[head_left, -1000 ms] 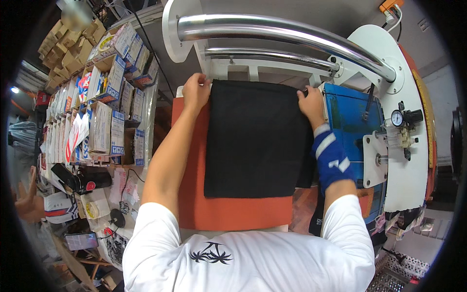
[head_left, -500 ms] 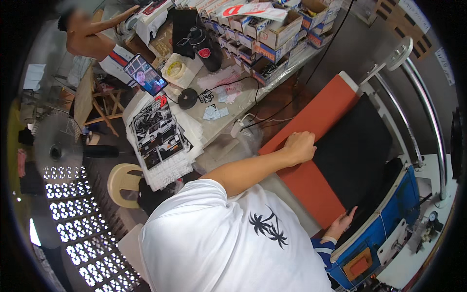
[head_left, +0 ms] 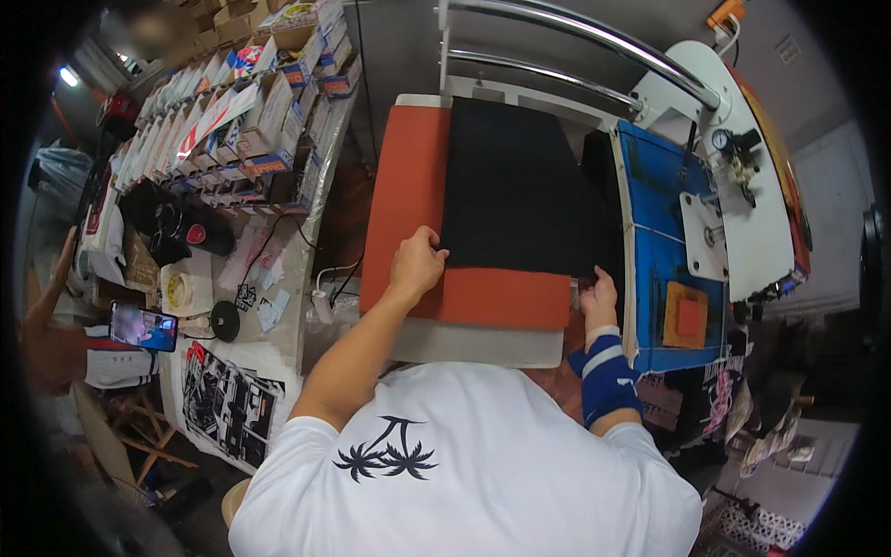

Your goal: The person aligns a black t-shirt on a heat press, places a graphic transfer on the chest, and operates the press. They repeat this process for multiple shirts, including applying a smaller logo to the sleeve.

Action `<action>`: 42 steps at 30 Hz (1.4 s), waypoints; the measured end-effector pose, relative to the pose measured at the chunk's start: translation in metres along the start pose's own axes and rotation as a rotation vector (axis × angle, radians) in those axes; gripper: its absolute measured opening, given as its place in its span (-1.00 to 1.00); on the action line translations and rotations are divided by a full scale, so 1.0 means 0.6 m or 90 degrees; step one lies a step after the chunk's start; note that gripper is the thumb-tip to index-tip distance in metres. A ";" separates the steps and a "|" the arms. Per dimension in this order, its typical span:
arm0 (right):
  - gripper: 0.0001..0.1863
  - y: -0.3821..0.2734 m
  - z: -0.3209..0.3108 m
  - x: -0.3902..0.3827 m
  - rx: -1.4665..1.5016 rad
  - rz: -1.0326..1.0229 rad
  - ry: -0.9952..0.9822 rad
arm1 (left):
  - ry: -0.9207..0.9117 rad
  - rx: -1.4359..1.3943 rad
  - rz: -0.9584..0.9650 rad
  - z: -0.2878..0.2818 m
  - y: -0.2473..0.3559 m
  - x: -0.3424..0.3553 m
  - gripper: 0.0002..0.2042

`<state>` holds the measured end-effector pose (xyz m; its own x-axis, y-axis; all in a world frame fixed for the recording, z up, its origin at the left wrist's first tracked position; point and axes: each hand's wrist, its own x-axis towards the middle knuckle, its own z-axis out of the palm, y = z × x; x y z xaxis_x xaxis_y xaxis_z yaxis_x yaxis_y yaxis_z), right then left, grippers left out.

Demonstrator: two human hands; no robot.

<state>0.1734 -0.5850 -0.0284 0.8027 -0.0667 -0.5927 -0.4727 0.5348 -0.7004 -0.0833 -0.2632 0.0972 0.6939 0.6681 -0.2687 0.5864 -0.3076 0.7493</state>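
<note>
On the red-orange pad [head_left: 404, 204] in front of the person lies a black cloth [head_left: 520, 186], spread almost flat, with its near edge a little inside the near edge of the pad and its right part passing over the pad's right side. The fingers of the left hand [head_left: 417, 265] are bent together at the near left corner and seem to pinch the fabric; the right hand [head_left: 600, 302] is by the near right corner, with its thumb raised, but I cannot tell whether its fingers grasp the cloth or only touch it. By its look, the cloth should be light, soft and not fragile; it would fold easily and pull into wrinkles if only one side is drawn, so the two near corners are probably the best places to hold, with equal tension. To the right, a blue panel [head_left: 654, 186] stands just beside the pad, and this narrow space could catch the overhanging fabric or limit the right hand. Chrome bars [head_left: 594, 42] cross beyond the far edge, so reaching there would be less free. Farther right is a pressure gauge [head_left: 722, 139]. On the left, well apart from the cloth, a worktop [head_left: 295, 278] carries cardboard boxes [head_left: 269, 125], a black bottle [head_left: 204, 232] and printed sheets [head_left: 227, 399].
</note>
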 end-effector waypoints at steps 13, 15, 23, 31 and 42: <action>-0.45 -0.026 0.049 -0.112 -0.801 -0.514 0.060 | 0.148 0.181 0.352 -0.035 -0.023 0.068 -0.74; -0.26 -0.020 0.086 -0.152 -0.857 -0.706 -0.095 | 0.162 0.318 0.509 -0.010 -0.018 0.109 -0.60; -0.18 0.001 0.095 -0.224 -1.093 -0.588 -0.257 | 0.086 0.420 0.532 -0.016 -0.047 0.103 -0.35; -0.20 0.087 0.132 -0.305 -1.251 -0.744 -0.375 | -0.006 0.371 0.543 -0.010 -0.094 -0.021 -0.29; -0.67 0.103 0.147 -0.391 -0.978 -0.780 -0.690 | 0.555 0.100 -0.315 -0.182 -0.490 -0.100 -0.82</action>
<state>-0.0119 -0.4622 0.1021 0.4157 0.8790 0.2335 0.8506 -0.2849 -0.4418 -0.3430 -0.1388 -0.0406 -0.1513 0.9869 0.0555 0.8172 0.0933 0.5688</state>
